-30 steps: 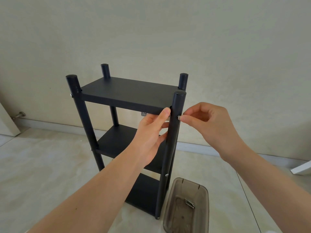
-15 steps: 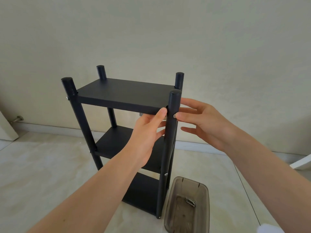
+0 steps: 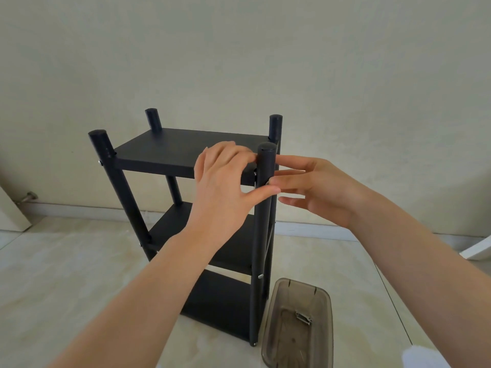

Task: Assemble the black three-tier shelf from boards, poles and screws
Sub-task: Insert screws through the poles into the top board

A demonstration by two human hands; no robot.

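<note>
The black three-tier shelf [image 3: 183, 151] stands upright on the floor, with all three boards between four poles. My left hand [image 3: 225, 187] grips the top board's front right corner, fingers curled over the top and thumb stretched across the front right pole [image 3: 261, 235] just below the board. My right hand [image 3: 316, 189] is at the right of that pole with its fingers straight. One fingertip touches a small silver screw [image 3: 267, 183] in the pole at top-board height. Another screw head [image 3: 260, 275] shows lower on the same pole.
A translucent brown plastic tray [image 3: 322, 301] lies on the tiled floor right of the shelf's foot, with a small metal part [image 3: 303, 317] in it. The wall stands close behind the shelf. A white object [image 3: 478, 251] lies at the right edge and a door edge [image 3: 10, 208] at the left.
My left hand has risen from under the top board to grip its corner from above. My right hand went from pinching the screw to straight fingers against the pole.
</note>
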